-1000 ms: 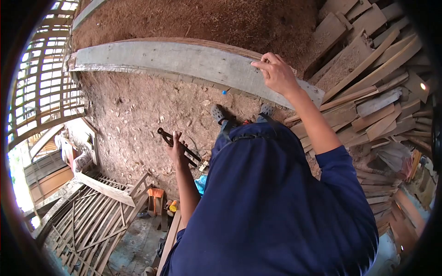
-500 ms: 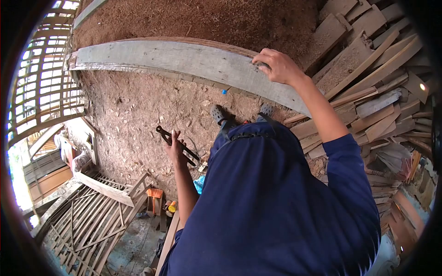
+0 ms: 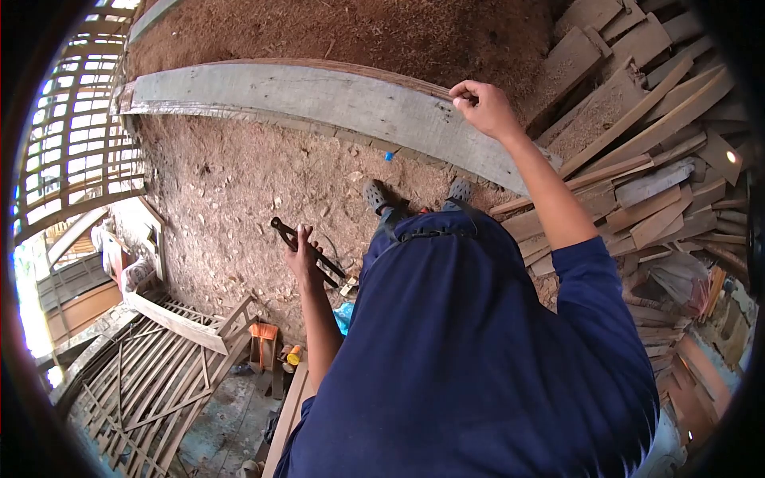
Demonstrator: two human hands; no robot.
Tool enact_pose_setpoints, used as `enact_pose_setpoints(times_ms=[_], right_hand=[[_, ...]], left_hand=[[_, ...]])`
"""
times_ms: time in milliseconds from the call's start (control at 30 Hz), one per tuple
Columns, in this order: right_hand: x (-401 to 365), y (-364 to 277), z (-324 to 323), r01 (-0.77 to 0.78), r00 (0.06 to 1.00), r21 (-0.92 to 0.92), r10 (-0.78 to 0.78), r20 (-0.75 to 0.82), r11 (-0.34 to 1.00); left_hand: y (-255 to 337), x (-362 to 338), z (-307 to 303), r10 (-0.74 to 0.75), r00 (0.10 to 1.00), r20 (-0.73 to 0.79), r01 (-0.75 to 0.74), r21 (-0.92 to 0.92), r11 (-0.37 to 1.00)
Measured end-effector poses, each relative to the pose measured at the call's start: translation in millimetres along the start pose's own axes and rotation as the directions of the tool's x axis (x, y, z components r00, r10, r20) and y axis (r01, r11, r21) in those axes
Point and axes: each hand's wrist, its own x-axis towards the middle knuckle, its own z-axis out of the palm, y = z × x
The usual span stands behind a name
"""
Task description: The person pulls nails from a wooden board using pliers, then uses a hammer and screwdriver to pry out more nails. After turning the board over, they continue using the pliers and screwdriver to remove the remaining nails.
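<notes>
Black long-handled pincers [image 3: 280, 228] are gripped in my left hand [image 3: 301, 255], held out over the chip-strewn floor. Their jaw end points up and left, and the two handles spread below my fingers. My right hand [image 3: 482, 107] is at the far edge of a long grey wooden plank [image 3: 303, 90], above its right part. Its fingers are curled in with thumb and forefinger close together. Whether something small sits between them, I cannot make out. Small dark marks dot the plank's face.
Stacked boards and offcuts [image 3: 629, 159] fill the right side. Brown sawdust [image 3: 358, 32] lies beyond the plank. A slatted wooden frame [image 3: 151, 374], an orange brush [image 3: 264, 330] and a yellow object [image 3: 295, 354] are at lower left. A small blue piece [image 3: 388, 156] lies near my shoes.
My right hand has shifted slightly right and up, and its fingers have curled off the plank's face. My left hand with the pincers has hardly moved.
</notes>
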Motion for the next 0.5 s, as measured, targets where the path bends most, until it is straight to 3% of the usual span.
enact_pose_setpoints(times_ms=[200,400,500], right_hand=[[-13.1,-6.4,-0.4,0.054,0.998,0.069,-0.052,-0.033,0.996],[-15.1,-12.7,7.7,0.062,0.993,-0.080,-0.070,-0.096,0.995],[-19.1,-11.5,4.7,0.049,0.993,0.024,-0.046,-0.105,0.999]], left_hand=[[2.6,-2.9,2.9,0.001,1.000,0.005,-0.001,-0.007,1.000],[3.0,0.4,7.1,0.002,1.000,0.008,-0.002,-0.008,1.000],[4.1,-0.1,9.8,0.000,1.000,0.018,0.001,-0.028,1.000]])
